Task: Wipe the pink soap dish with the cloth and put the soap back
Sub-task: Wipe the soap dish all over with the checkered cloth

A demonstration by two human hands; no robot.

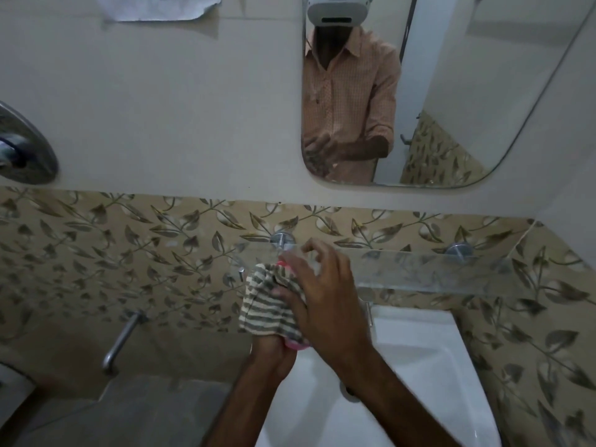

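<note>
A cream cloth with grey stripes (267,301) is draped over the pink soap dish, held above the basin's back edge. Only two slivers of the pink soap dish (295,345) show, one under the cloth's lower edge and one at its top. My left hand (274,353) grips the dish and cloth from below. My right hand (317,285) lies on the cloth from the right, thumb pressed into it, fingers spread over the top. The soap is not in sight.
A white basin (419,366) sits below my arms. Just behind my hands a glass shelf (435,269) on metal pegs runs to the right. A metal tap (121,340) sticks out of the leaf-patterned tiles at left. A mirror (451,91) hangs above.
</note>
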